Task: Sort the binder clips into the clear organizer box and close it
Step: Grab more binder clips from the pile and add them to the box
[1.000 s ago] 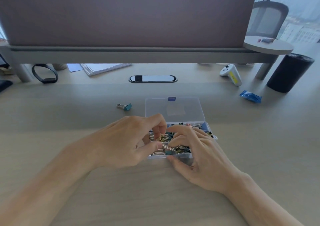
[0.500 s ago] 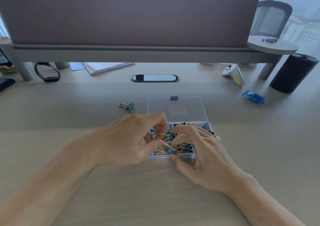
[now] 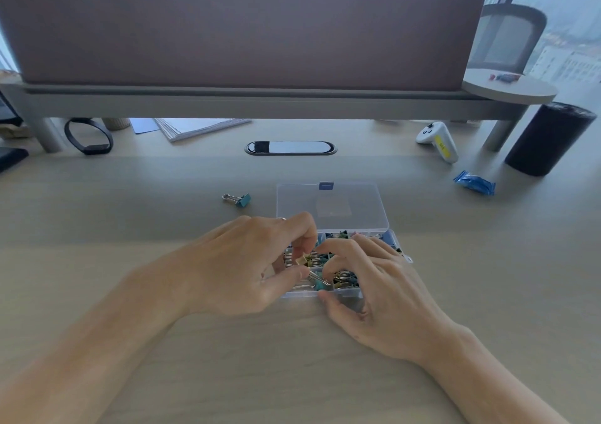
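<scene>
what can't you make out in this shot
Head view only:
- Left compartments of the organizer box: covered by the left hand.
- Whether the right hand grips any binder clips: its curled fingers hide that.
- Small items on the round shelf: too small and blurred.

Left hand point(image 3: 247, 267) pinches a beige clip point(image 3: 304, 259); right hand point(image 3: 374, 290) arches alongside, fingers bent.

You are wearing a thin silvery ring point(image 3: 281, 218) on your left hand point(image 3: 240, 267); your forearms point(image 3: 97, 342) are showing bare throughout.
</scene>
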A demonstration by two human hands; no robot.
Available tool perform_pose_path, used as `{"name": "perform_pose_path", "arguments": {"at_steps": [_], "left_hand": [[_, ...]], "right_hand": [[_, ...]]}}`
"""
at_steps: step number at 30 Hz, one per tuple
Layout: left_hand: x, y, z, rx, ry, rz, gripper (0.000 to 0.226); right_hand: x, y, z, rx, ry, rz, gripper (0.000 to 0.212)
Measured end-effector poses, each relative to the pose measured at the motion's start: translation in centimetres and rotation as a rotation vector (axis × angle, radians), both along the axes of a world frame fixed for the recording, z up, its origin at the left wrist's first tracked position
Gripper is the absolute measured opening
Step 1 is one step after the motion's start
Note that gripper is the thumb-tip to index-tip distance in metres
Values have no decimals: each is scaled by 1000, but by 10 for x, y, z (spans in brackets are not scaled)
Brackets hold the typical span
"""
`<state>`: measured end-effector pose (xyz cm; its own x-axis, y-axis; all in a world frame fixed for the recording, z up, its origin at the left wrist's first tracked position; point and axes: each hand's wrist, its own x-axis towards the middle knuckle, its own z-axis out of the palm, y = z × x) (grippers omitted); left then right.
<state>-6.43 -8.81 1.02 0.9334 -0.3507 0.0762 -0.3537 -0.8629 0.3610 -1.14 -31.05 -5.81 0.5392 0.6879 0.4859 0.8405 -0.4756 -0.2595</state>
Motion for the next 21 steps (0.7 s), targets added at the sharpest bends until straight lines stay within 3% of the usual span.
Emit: {"name": "perform_pose_path", "arguments": {"at_steps": [15,21], "left_hand": [[1,-1,-2,22,-43,-7,22],[1,-1,-1,15,-44,-12,22]], "right_hand": [[0,-1,3,-37,93,56,60],[0,-2,2,-4,31,65,56]]}}
